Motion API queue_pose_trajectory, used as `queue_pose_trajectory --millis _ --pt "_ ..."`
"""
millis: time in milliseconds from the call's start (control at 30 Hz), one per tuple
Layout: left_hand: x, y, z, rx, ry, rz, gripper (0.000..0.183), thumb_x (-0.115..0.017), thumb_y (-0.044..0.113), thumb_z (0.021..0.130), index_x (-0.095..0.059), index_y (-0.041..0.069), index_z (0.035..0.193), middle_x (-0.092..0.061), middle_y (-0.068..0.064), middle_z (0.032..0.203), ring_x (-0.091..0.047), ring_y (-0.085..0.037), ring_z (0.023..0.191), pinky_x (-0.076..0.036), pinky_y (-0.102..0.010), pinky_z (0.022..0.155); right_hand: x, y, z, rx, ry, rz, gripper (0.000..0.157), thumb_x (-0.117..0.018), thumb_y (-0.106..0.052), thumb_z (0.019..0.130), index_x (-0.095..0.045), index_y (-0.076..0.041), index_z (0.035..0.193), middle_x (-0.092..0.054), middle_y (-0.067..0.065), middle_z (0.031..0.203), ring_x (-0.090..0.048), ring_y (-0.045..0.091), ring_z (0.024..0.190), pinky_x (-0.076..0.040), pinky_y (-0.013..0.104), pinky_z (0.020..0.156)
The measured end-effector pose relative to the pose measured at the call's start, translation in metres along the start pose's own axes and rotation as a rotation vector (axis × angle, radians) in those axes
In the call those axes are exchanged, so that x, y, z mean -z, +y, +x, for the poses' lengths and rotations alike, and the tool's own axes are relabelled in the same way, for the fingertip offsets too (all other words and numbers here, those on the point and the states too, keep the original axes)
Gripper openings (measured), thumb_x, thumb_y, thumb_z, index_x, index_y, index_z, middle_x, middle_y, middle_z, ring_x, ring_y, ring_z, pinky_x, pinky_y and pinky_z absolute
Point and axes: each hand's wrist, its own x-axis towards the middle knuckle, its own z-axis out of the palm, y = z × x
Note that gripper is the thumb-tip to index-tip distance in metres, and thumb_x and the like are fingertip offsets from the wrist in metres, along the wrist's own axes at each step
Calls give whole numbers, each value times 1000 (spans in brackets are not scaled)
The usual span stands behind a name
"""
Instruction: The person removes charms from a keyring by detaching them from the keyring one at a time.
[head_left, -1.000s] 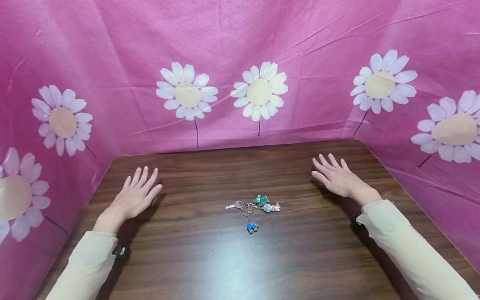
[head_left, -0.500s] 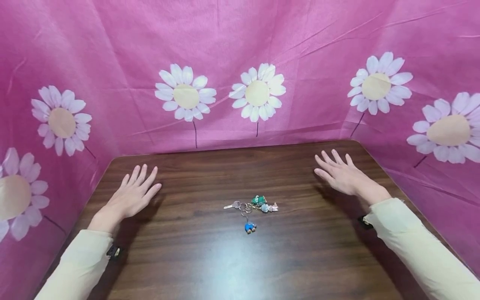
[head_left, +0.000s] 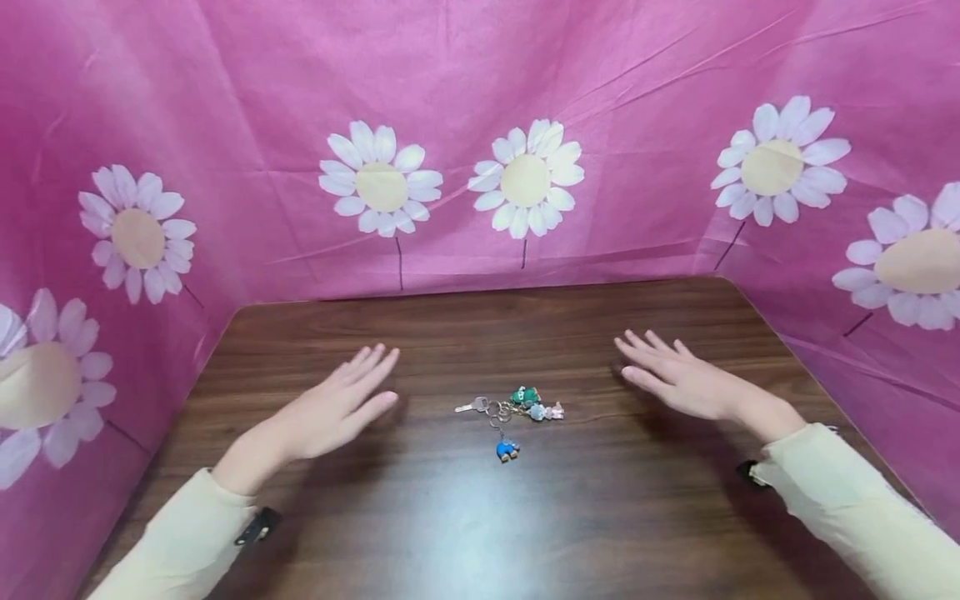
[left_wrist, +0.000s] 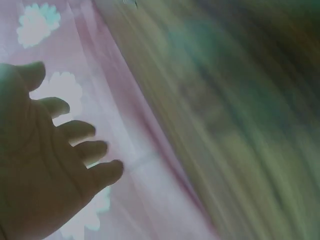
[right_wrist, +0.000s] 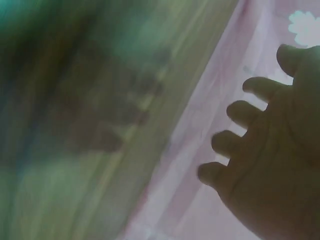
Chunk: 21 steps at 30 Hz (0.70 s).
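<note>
Hands (head_left: 326, 417) (head_left: 686, 383) outstretched on either side of a charm-hung keychain (head_left: 517, 409)

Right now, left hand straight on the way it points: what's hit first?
Likely the pink curtain: the left hand points past the far side of the key. Its height above the table is unclear, so it could brush that first.

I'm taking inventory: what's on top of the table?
On the table: a key, metal rings, a green charm, a blue charm and a pale charm. Whatever the left hand and right hand cover is hidden.
</note>
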Motion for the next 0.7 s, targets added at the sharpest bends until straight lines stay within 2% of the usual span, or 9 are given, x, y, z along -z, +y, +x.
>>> queue_pose_trajectory --millis 100,200,333,433,533,600,700 --pt "-16 14 15 -74 -27 -24 70 -45 51 106 -25 12 161 -20 -14 165 -18 -34 151 -18 -55 122 -18 -13 13 88 1 35 64 -51 -44 106 -38 -7 156 -35 16 160 -30 41 146 -23 64 117" --pt "-32 25 35 -158 -54 -30 70 -53 45 104 -31 5 158 -29 -17 162 -28 -35 149 -26 -53 120 -34 -29 34 198 -9 81 68 -61 -44 102 -43 -4 153 -47 14 153 -46 33 139 -38 54 113" --pt "-51 37 66 -245 -61 -42 67 -66 34 99 -42 -2 151 -49 -19 150 -48 -32 137 -38 -48 115 -48 -51 62 290 -54 143 71 -68 -45 97 -47 -2 150 -54 11 147 -53 27 133 -44 49 110" --pt "-59 43 84 -255 -71 -60 62 -72 31 94 -52 0 144 -60 -14 135 -59 -27 122 -47 -44 107 -55 -64 79 331 -88 188 73 -74 -43 93 -49 -1 148 -59 12 141 -57 26 127 -48 47 106" --pt "-65 46 97 -244 -79 -80 56 -77 27 91 -58 1 136 -64 -12 125 -61 -26 113 -49 -44 102 -61 -75 91 353 -121 215 71 -80 -40 88 -55 0 141 -64 12 130 -60 26 118 -50 45 102" --pt "-69 47 103 -208 -89 -94 51 -79 26 90 -61 3 132 -63 -11 122 -59 -27 112 -48 -44 102 -66 -80 95 339 -134 209 67 -85 -38 83 -60 -1 133 -66 10 120 -61 23 109 -52 42 95" --pt "-74 48 108 -140 -101 -106 44 -80 25 88 -63 8 125 -61 -10 118 -56 -29 111 -47 -46 100 -73 -87 99 300 -135 140 60 -90 -36 77 -64 -3 120 -64 4 107 -60 19 100 -52 38 90"
